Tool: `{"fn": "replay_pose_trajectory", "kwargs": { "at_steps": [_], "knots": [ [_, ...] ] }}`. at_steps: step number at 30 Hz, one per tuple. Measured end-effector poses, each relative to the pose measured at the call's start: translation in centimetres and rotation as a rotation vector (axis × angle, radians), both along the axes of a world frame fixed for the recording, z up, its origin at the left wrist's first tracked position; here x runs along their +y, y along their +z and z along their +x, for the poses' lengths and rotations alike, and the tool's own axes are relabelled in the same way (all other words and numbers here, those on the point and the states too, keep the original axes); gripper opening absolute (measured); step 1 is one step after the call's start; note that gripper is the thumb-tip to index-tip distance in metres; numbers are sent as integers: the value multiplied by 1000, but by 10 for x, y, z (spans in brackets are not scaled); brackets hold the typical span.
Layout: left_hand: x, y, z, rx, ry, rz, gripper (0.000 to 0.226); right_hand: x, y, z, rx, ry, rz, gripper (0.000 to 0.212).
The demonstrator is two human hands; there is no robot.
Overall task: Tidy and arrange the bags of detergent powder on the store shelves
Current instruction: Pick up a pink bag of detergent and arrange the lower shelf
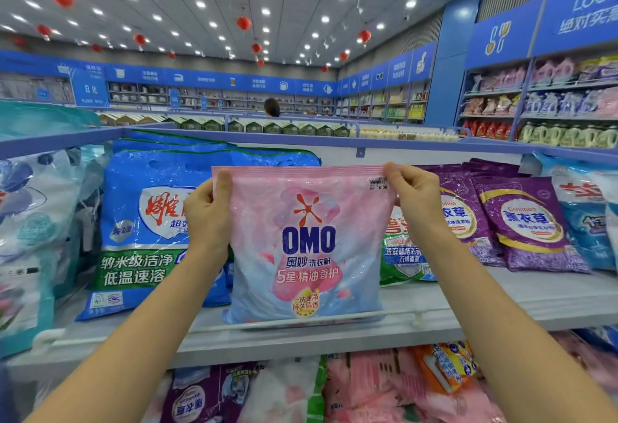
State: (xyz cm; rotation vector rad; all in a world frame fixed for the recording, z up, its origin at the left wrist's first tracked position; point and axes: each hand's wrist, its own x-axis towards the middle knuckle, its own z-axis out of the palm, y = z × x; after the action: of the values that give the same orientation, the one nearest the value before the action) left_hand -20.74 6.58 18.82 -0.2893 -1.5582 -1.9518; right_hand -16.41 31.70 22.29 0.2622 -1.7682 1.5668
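Observation:
A pink and blue OMO detergent bag (306, 245) stands upright at the front of the grey shelf (501, 302). My left hand (209, 213) pinches its top left corner. At the top right corner, my right hand (414, 195) pinches the sealed edge near the price sticker. The bag's bottom rests at the shelf's front rail. Behind it to the left stands a large blue and green detergent bag (143, 232). A green and white bag (404, 252) shows partly behind its right side.
Purple lavender bags (521, 222) stand to the right, light blue bags (588, 218) at the far right. Floral clear bags (30, 222) fill the left end. The lower shelf holds purple, pink and orange bags (384, 389). A person (271, 107) stands beyond the aisle.

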Motion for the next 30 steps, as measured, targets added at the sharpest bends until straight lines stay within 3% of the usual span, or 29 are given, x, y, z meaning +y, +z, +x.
{"fn": "replay_pose_trajectory", "kwargs": {
  "at_steps": [5,7,9,13,20,25,28,30],
  "knots": [
    [-18,-33,19,-254,-522,-80,74,1,0,2,-74,110,-135,24],
    [-20,-50,22,-315,-582,-185,81,-3,0,2,-76,128,-188,24],
    [-20,-62,25,-364,-580,-311,69,-7,-1,0,-86,146,-255,24],
    [-27,-71,24,-453,-714,-465,99,-13,0,-1,-90,187,-358,25],
    [-23,-65,25,-465,-624,-516,104,-21,2,0,-123,105,-422,21],
    [-17,-49,29,-383,-566,-408,64,-20,21,7,-71,59,-456,19],
    [-17,-29,33,-298,-575,-361,79,-14,34,18,3,44,-460,23],
    [-13,-20,39,-247,-565,-336,73,-8,40,26,26,23,-464,21]
  ]
}}
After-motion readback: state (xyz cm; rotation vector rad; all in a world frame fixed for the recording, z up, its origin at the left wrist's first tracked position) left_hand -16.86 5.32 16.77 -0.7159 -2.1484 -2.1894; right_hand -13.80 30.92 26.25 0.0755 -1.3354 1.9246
